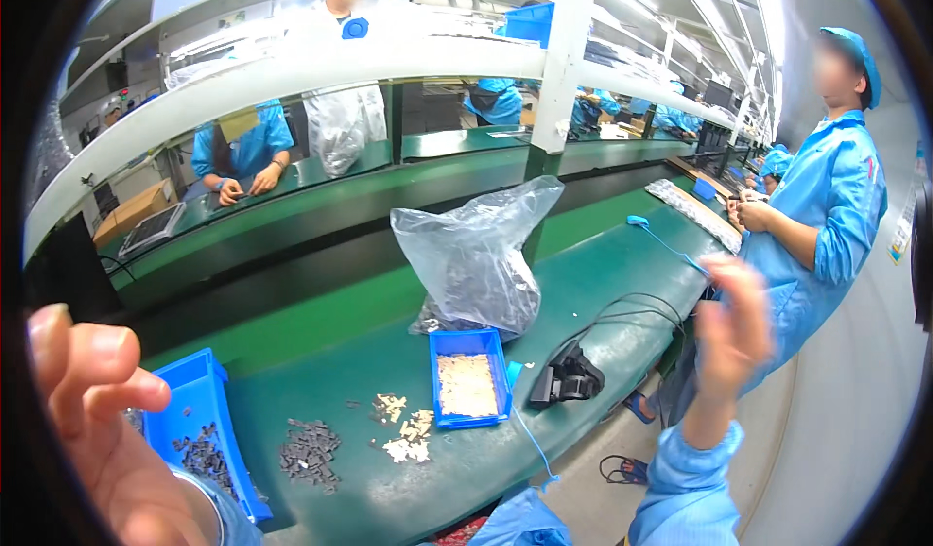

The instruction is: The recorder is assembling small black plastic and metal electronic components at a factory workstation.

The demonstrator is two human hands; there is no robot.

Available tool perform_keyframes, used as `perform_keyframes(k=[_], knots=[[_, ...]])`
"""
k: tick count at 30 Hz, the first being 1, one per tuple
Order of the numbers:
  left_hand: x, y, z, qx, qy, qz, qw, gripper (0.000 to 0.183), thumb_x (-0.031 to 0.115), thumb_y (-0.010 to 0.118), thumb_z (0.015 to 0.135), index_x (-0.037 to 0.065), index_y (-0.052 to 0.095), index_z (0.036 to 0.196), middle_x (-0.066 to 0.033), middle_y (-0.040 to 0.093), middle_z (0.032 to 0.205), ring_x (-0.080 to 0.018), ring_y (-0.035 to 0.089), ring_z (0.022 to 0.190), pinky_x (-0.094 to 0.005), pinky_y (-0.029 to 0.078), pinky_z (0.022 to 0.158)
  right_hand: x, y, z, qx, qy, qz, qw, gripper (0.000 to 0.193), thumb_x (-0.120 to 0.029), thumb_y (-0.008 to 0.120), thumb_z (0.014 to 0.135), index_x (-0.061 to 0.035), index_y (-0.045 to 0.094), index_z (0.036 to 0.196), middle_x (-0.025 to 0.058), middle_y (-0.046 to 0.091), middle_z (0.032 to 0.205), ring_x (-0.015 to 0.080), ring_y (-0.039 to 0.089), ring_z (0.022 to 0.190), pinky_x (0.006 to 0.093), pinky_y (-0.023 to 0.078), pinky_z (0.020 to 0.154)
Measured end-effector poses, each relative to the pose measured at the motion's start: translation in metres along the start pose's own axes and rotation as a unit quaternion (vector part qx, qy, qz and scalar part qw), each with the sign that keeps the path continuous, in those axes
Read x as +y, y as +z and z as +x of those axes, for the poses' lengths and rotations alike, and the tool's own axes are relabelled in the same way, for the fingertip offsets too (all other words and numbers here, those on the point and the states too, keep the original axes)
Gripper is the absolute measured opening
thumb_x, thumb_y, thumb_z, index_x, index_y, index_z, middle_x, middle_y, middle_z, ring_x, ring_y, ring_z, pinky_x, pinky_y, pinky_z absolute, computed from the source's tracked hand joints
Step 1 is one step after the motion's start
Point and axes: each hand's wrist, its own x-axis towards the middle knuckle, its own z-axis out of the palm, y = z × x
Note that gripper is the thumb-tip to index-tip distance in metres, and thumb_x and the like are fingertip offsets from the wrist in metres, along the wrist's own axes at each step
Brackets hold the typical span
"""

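My left hand (102, 420) is raised at the left edge, fingers loosely bent and apart, with nothing in it. Below and beside it stands a blue tray (194, 376) with small dark pieces (206, 457). Off to the right, my right hand (731, 327) is lifted beyond the bench edge; it is a little blurred, its fingers apart and holding nothing visible. Between the hands, a heap of dark pieces (309, 451) lies on the green bench (379, 502). Cream-coloured pieces (413, 437) are scattered next to a blue box (438, 381), which holds more of them.
A clear plastic bag (476, 255) with dark contents stands behind the box. A black strapped device (569, 376) with a cable lies near the bench edge. A blue cord (536, 447) hangs there. A co-worker in blue (826, 196) stands at right; others sit across the bench.
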Motion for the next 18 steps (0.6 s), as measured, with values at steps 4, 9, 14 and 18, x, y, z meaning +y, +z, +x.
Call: perform_keyframes(k=[4,9,14,18], knots=[[-0.012,0.051,-0.039,0.131,-0.106,-0.042,0.985,0.074,0.038,0.059,0.081,-0.001,0.024,0.133,-0.0264,0.045,0.116,-0.0231,0.057,0.085,-0.0240,0.049,0.053,0.058,0.009,-0.104,-0.404,0.206,-0.165,0.876,0.084,-0.030,0.077,0.060,-0.0121,0.037,0.131,0.0278,0.032,0.131,0.0426,0.037,0.118,0.0449,0.033,0.097],[0.004,0.074,-0.058,-0.014,-0.111,-0.214,0.970,0.048,0.009,0.059,0.082,-0.006,0.040,0.123,-0.0310,0.046,0.117,-0.0341,0.057,0.093,-0.0350,0.051,0.071,0.064,0.044,-0.153,-0.480,0.223,-0.073,0.845,0.087,-0.035,0.080,0.053,-0.0174,0.041,0.129,0.0248,0.029,0.133,0.0416,0.033,0.121,0.0442,0.031,0.099],[0.012,0.097,-0.091,-0.120,-0.311,-0.223,0.916,0.029,0.003,0.057,0.078,-0.007,0.055,0.105,-0.0235,0.052,0.111,-0.0280,0.058,0.091,-0.0318,0.049,0.074,0.092,0.065,-0.174,-0.405,0.252,-0.071,0.876,0.057,-0.015,0.078,0.053,-0.0163,0.058,0.107,0.0091,0.045,0.122,0.0318,0.046,0.108,0.0390,0.042,0.089],[0.008,0.122,-0.107,-0.155,-0.381,-0.271,0.870,0.021,0.002,0.058,0.077,-0.007,0.059,0.096,-0.0182,0.059,0.099,-0.0226,0.059,0.085,-0.0295,0.048,0.074,0.106,0.064,-0.200,-0.276,0.275,0.008,0.921,0.047,-0.002,0.073,0.053,-0.0107,0.061,0.098,0.0094,0.052,0.112,0.0297,0.052,0.101,0.0358,0.044,0.086]])
